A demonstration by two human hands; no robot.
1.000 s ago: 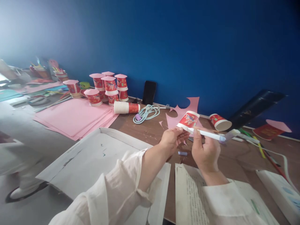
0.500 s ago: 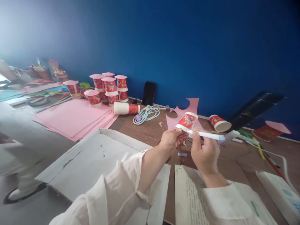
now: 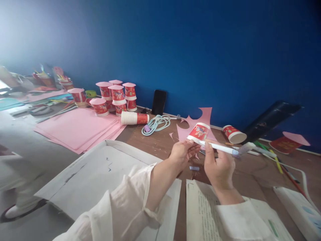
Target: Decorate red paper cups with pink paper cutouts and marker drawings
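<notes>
My left hand (image 3: 183,151) grips a red paper cup (image 3: 199,131) with white rims and a printed picture, its fingers at the lower rim. The cup is tilted. In my right hand (image 3: 220,167) is a white pen (image 3: 220,147), pinched between thumb and fingers, with a pale lilac rear end. Its front end is at the cup's lower rim; I cannot tell whether it touches. A small lilac cap-like piece (image 3: 194,168) lies below the hands. Behind the cup is a pink paper offcut (image 3: 206,115) with round cutouts.
Several cups with pink paper discs (image 3: 117,94) stand stacked at the back left, by pink sheets (image 3: 75,129). Nearby lie nested cups (image 3: 135,118), a pale blue cord (image 3: 156,125) and a leaning phone (image 3: 159,102). A loose cup (image 3: 233,134) is right; papers (image 3: 200,211) are in front.
The view has shifted slightly, so most things sit a little lower. Both hands keep their hold on cup and pen, with barely any other movement.
</notes>
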